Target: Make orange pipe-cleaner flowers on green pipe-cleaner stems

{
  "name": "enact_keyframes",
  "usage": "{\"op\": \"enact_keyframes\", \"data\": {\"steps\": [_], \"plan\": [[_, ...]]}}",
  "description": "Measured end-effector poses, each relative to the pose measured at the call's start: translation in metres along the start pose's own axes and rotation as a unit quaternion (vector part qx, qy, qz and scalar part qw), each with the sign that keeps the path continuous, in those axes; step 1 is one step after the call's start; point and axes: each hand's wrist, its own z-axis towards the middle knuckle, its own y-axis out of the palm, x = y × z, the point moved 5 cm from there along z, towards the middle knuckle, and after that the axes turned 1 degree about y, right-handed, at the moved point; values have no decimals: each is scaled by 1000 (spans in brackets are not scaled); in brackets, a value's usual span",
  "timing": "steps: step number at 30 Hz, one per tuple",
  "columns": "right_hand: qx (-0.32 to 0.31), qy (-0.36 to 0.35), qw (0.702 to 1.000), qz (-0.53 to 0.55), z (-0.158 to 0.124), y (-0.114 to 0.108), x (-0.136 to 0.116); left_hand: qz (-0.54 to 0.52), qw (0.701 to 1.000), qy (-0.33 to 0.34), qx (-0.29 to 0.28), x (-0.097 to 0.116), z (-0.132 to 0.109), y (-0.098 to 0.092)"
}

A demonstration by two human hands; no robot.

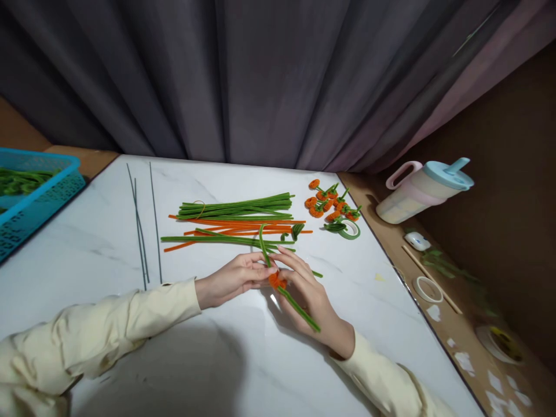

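Note:
My left hand (234, 279) pinches a small orange coil of pipe cleaner (276, 281) between thumb and fingers. A green pipe cleaner (299, 310) sticks out on both sides of it, one end curving up and the other pointing down to the right. My right hand (315, 301) curls around the same piece from the right, its fingertips against it. Just beyond my hands lie orange pipe cleaners (208, 220) and a bundle of green pipe cleaners (243, 205). Small orange pumpkin-like pieces with green stems (328, 204) are grouped at the back right.
Three thin dark wires (155, 220) lie at left. A green tape roll (353, 229) sits beside the orange pieces. A blue basket (65, 168) stands far left. On the brown surface at right are a tumbler (408, 194), a white tape roll (428, 289) and paper scraps.

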Motion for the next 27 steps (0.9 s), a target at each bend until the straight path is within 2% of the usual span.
{"op": "enact_keyframes", "data": {"steps": [5,13,20,23,27], "plan": [[9,9,1000,-12,1,-3,-3,11,1000,0,13,2,-1,1],[15,3,999,35,2,-5,-5,19,999,10,33,3,-2,0],[18,-7,999,42,3,-4,-4,14,999,12,27,2,0,-1],[-4,-20,1000,13,2,-4,-5,17,999,13,33,2,-1,-1],[-25,-41,996,-80,1,-6,-6,27,999,23,20,6,-2,2]]}}
